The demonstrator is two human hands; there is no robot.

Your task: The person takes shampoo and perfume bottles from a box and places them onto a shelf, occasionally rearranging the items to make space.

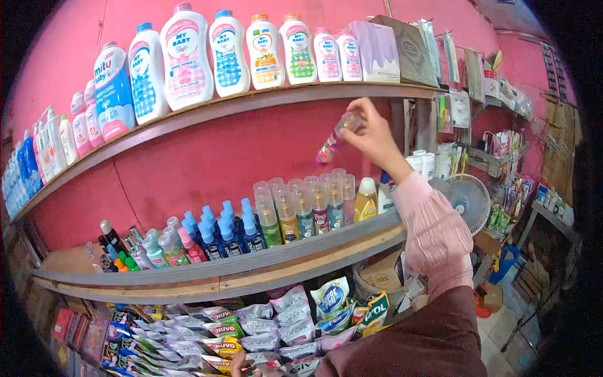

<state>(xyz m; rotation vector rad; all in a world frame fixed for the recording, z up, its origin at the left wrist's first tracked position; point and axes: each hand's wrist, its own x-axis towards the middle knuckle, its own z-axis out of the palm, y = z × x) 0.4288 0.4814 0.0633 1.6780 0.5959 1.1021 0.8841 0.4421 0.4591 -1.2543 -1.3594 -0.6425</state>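
Observation:
Raised above the middle shelf, my right hand (367,132) grips a small spray bottle (336,138) by its clear cap. The bottle is tilted, its purple-pink base pointing down and left. Below it stand several clear-capped spray bottles (303,210) in rows, beside a yellow bottle (365,200). My left hand (239,364) shows only in part at the bottom edge, by the hanging packets (226,345); whether it holds anything is unclear.
The upper shelf (270,97) carries white powder bottles (186,60) and boxes. On the middle shelf (213,283), blue spray bottles (229,235) stand left of the clear-capped ones. A fan (465,201) is at the right, near another rack.

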